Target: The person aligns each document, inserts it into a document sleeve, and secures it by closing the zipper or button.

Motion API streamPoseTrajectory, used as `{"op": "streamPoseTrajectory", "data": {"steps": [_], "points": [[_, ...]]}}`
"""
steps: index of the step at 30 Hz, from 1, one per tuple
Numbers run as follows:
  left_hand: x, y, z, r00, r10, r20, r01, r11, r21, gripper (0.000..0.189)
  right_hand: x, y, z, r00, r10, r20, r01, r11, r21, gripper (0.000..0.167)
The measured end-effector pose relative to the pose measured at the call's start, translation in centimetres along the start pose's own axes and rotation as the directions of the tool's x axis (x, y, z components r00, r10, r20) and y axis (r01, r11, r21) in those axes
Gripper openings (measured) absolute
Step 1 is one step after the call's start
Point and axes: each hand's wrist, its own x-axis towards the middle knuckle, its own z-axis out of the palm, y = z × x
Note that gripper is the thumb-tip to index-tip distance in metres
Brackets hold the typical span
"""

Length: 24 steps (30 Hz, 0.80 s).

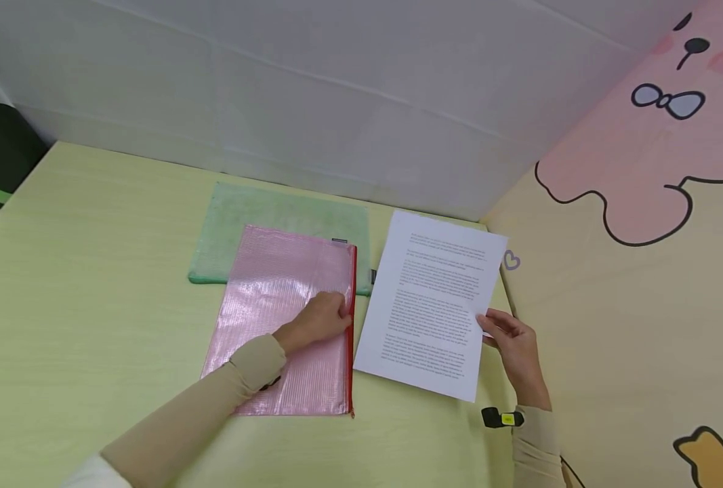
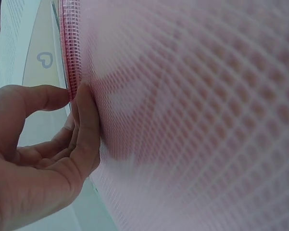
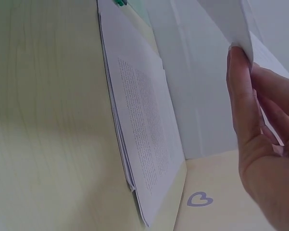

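A pink mesh zip pouch (image 1: 282,271) with a red zipper edge lies in the middle of the table, overlapping a green zip pouch (image 1: 294,207). My left hand (image 1: 321,317) reaches across it and pinches its red right edge. The left wrist view shows thumb and fingers either side of that edge. Printed paper (image 1: 437,305) is raised to the right of the pink pouch. My right hand (image 1: 513,349) pinches it by its right edge. Below the lifted paper, the right wrist view shows a stack of printed sheets (image 3: 139,115) on the table.
The pale yellow table (image 1: 93,285) meets a white wall covering (image 1: 312,102) at the back. A wall with a pink cartoon animal (image 1: 635,163) stands close beside the right hand.
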Motion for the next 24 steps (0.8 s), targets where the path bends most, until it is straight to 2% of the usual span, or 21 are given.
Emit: {"op": "streamPoseTrajectory", "data": {"steps": [5, 11, 18, 20, 24], "points": [[-0.3, -0.3, 0.0, 1.000, -0.009, -0.011, 0.008, 0.999, -0.033, 0.004, -0.1, -0.2, -0.1, 1.000, 0.028, 0.011, -0.028, 0.998, -0.050, 0.035], [-0.7, 0.1, 0.0, 1.000, -0.017, -0.016, 0.016, 0.997, -0.074, 0.003, -0.1, -0.1, -0.1, 0.999, 0.032, 0.031, -0.029, 0.997, -0.076, 0.039], [-1.3, 0.5, 0.0, 0.995, -0.093, 0.036, 0.099, 0.960, -0.263, 0.005, -0.1, -0.3, -0.3, 0.996, 0.049, 0.076, -0.041, 0.993, -0.113, 0.043], [-1.4, 0.5, -0.1, 0.994, -0.104, 0.036, 0.110, 0.954, -0.278, 0.003, -0.2, -0.4, -0.3, 0.994, 0.057, 0.091, -0.045, 0.991, -0.124, 0.044], [-1.3, 0.5, -0.1, 0.991, -0.129, 0.042, 0.135, 0.948, -0.287, 0.013, -0.1, -0.4, -0.4, 0.992, 0.067, 0.108, -0.053, 0.991, -0.125, 0.045]]}}
